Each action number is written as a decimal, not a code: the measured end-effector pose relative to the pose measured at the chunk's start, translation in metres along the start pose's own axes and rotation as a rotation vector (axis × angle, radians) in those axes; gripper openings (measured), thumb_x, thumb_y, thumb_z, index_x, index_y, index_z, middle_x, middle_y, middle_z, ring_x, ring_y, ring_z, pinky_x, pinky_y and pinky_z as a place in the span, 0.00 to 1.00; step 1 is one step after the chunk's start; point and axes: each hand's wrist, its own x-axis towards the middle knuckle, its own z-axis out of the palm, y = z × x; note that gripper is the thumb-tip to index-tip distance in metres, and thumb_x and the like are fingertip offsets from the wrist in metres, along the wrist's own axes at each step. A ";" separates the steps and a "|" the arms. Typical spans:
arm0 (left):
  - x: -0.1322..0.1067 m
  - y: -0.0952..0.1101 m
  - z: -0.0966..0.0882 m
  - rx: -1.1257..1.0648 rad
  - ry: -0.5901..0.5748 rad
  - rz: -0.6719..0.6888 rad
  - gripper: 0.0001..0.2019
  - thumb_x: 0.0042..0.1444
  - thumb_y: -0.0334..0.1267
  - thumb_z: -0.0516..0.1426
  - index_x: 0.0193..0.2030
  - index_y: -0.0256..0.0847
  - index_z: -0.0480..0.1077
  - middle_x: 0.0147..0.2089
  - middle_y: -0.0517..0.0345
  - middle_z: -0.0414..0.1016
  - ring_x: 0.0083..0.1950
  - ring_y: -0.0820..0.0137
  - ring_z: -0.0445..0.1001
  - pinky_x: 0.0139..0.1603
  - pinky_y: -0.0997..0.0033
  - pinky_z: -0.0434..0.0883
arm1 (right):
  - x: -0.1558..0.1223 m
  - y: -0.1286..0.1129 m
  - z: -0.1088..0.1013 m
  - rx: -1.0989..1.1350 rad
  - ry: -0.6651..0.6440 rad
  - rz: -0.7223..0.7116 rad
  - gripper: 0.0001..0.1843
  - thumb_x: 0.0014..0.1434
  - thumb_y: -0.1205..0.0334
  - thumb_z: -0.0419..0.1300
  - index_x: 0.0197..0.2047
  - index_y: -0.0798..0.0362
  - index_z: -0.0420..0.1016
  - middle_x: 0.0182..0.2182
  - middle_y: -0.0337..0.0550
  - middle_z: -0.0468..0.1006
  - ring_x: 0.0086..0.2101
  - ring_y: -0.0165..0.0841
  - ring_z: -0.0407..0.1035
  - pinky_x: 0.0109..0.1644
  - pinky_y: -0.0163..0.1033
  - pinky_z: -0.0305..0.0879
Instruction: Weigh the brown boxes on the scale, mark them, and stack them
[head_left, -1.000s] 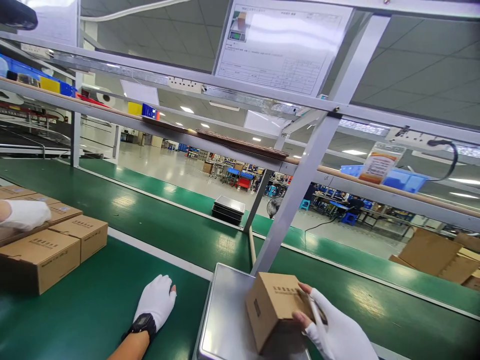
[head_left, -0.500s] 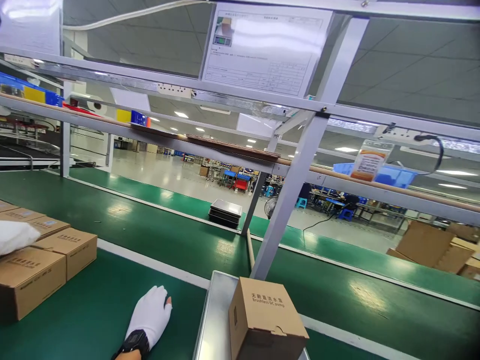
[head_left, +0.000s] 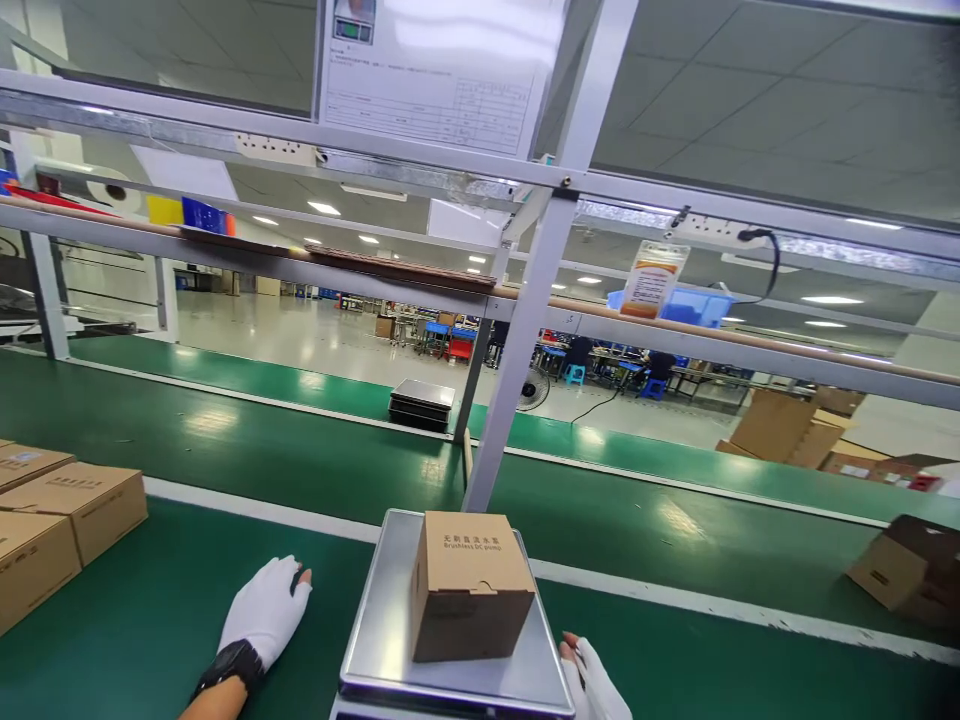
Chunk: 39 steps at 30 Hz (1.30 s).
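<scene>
A small brown cardboard box (head_left: 466,582) printed "Brushless DC pump" stands upright on the steel pan of a scale (head_left: 381,630). My left hand (head_left: 264,618), in a white fingerless glove with a black wristwatch, lies flat and open on the green belt left of the scale, holding nothing. My right hand (head_left: 592,680), also gloved, shows only in part at the bottom edge beside the scale's right corner, apart from the box. Its fingers look loosely extended with nothing in them.
Several closed brown boxes (head_left: 67,505) sit on the belt at the far left. An open carton (head_left: 904,570) lies at the right. A slanted metal post (head_left: 517,340) rises behind the scale, under a shelf rail and a posted sheet (head_left: 442,70). Black trays (head_left: 421,403) rest on the far belt.
My right hand let go of the box and dropped to the scale's right side. The box now stands squarely on the pan. The other person's gloved hand at the left boxes has gone from view.
</scene>
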 end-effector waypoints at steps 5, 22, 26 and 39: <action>-0.037 0.003 0.012 -0.262 -0.050 -0.102 0.27 0.62 0.51 0.40 0.53 0.39 0.70 0.60 0.50 0.69 0.64 0.58 0.64 0.64 0.57 0.64 | -0.002 0.005 0.003 -0.019 -0.006 -0.077 0.29 0.59 0.39 0.47 0.49 0.49 0.74 0.46 0.44 0.79 0.46 0.41 0.74 0.50 0.40 0.70; -0.117 0.065 -0.092 -0.887 -0.020 -0.241 0.28 0.57 0.61 0.49 0.52 0.42 0.71 0.55 0.52 0.73 0.58 0.59 0.69 0.64 0.58 0.62 | 0.010 -0.099 -0.056 0.175 0.001 -0.333 0.30 0.62 0.35 0.49 0.33 0.55 0.73 0.24 0.42 0.74 0.25 0.33 0.67 0.31 0.36 0.62; -0.114 0.100 -0.124 -0.850 0.150 0.011 0.26 0.58 0.59 0.50 0.52 0.41 0.71 0.55 0.52 0.73 0.58 0.61 0.69 0.63 0.60 0.64 | -0.005 -0.154 -0.071 0.234 -0.046 -0.500 0.28 0.64 0.37 0.51 0.33 0.56 0.73 0.24 0.40 0.73 0.25 0.32 0.67 0.33 0.35 0.63; -0.118 0.164 -0.125 -0.484 0.585 0.657 0.18 0.59 0.38 0.57 0.56 0.42 0.66 0.58 0.49 0.70 0.59 0.59 0.67 0.60 0.52 0.67 | -0.016 -0.260 -0.031 0.055 -0.401 -0.730 0.18 0.65 0.50 0.54 0.28 0.53 0.69 0.26 0.39 0.75 0.29 0.34 0.69 0.36 0.35 0.61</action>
